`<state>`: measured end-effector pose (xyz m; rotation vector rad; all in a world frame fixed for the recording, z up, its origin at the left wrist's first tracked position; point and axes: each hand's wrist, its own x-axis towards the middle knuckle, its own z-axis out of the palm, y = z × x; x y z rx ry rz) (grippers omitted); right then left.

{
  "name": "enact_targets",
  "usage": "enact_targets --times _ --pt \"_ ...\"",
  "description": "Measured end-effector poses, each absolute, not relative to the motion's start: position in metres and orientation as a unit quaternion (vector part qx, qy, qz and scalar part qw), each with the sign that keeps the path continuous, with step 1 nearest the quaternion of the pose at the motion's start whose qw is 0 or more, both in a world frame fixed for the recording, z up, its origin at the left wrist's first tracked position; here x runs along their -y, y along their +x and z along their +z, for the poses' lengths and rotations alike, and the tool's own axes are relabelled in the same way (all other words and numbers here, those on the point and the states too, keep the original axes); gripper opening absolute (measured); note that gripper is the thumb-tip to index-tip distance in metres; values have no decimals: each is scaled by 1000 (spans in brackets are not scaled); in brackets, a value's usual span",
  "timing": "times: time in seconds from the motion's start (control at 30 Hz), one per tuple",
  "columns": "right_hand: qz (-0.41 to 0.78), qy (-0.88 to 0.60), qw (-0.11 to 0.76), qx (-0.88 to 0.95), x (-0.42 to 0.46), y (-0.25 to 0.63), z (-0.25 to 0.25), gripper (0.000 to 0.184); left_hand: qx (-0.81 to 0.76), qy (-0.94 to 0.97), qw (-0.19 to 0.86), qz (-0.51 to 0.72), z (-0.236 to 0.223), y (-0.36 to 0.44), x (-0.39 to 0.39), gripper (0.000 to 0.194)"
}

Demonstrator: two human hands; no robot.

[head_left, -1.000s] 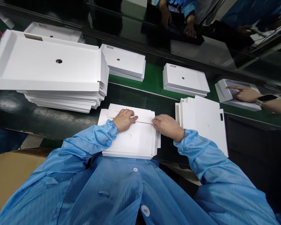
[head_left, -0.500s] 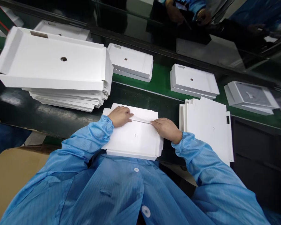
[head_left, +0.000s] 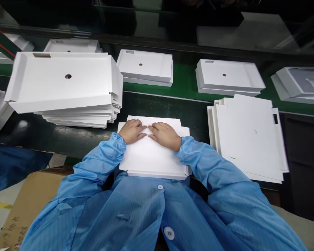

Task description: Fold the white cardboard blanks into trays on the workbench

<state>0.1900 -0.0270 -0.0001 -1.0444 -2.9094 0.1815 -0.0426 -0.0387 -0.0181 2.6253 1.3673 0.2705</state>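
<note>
A white cardboard box blank (head_left: 151, 157) lies in front of me against my blue coat, its near edge folded up as a low wall. My left hand (head_left: 133, 131) is on its far left part, fingers beyond a crease and thumb on the near side, pinching the board. Close beside it, my right hand (head_left: 164, 135) grips the same crease, fingers curled and thumb pointing left. The fingertips of both hands nearly meet at the middle. Most of the crease is hidden under my hands.
A tall stack of white trays (head_left: 86, 83) stands at the left, flat blanks (head_left: 247, 136) at the right. White boxes (head_left: 146, 66) sit along the green strip (head_left: 184, 87) behind. A brown carton (head_left: 31, 205) stands lower left, near a co-worker's blue sleeve (head_left: 18, 167).
My right hand has slid left along the crease from the blank's right side to the middle. My left hand has stayed at about the same place. The view has tilted slightly.
</note>
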Motion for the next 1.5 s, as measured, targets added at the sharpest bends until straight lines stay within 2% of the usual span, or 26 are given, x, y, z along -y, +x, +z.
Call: enact_targets --times 0.23,0.47,0.63,0.97,1.13,1.33,1.5 --pt "61 -328 46 942 26 182 -11 45 -461 875 110 101 -15 -43 41 41" --pt "54 -323 77 942 31 181 -7 38 -461 815 313 157 -2 -60 30 32" --pt "76 -329 80 938 40 176 -14 40 -470 800 362 95 5 -69 31 30" --pt "40 -277 132 951 51 183 -25 38 -487 836 240 82 1 -85 74 39" --pt "16 -273 135 952 55 183 -25 38 -504 832 227 51 -1 -74 81 44" --pt "-9 -280 135 950 55 181 -27 39 -497 854 137 74 -10 -71 83 31" --pt "0 -262 145 954 59 183 -26 36 -485 867 90 74 -20 -66 89 39"
